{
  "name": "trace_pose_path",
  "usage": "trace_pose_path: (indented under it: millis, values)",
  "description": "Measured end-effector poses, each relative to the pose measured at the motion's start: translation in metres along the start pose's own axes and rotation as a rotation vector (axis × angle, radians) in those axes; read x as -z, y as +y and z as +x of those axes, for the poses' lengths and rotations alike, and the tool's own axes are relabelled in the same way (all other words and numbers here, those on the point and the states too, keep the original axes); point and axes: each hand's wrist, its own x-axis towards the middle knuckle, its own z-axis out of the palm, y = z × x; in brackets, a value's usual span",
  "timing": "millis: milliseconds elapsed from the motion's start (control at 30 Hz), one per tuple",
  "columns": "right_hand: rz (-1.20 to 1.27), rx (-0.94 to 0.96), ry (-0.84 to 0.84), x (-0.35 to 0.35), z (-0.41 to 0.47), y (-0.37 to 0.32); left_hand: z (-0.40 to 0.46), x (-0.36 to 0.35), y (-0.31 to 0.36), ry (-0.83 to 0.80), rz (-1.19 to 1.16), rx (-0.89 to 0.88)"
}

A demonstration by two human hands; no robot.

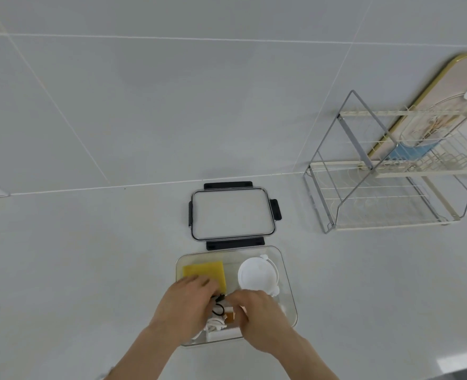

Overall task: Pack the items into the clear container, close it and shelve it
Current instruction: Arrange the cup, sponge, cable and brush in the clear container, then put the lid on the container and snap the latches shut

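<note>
We see the clear plastic container (288,281) near the counter's front edge, its black-latched clear lid (232,213) just behind, the wire rack (386,187) toward the right edge, perhaps touching the wall.

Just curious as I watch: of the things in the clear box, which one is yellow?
The flat yellow sponge, in the box's far left corner beside the round white lid. The rest look white, black or brownish.

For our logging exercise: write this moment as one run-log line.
stage: packing | hands: both in clear container, arranging small items | sponge: inside | lid: off, behind container | rack: unused
</note>
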Motion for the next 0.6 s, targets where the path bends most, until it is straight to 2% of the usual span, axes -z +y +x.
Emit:
trace_pose_path:
  millis: [67,200,367,500,600]
  values:
    - [0.01,0.029,-0.007,0.0,0.004,-0.005,-0.006,-0.006,0.004,-0.049,-0.005,0.01]
    - [0.005,0.08,-0.09,-0.004,0.008,-0.013,-0.011,-0.016,0.004,-0.145,0.154,0.049]
    - [0.02,0.076,-0.126,-0.01,0.004,-0.015,-0.011,-0.015,0.005,-0.189,0.183,0.047]
    - [0.013,0.092,-0.085,-0.01,0.005,-0.015,-0.012,-0.013,0.004,-0.188,0.124,0.053]
    - [0.095,0.054,0.07,0.0,0.008,-0.016,-0.011,-0.003,0.004,-0.05,0.013,0.058]
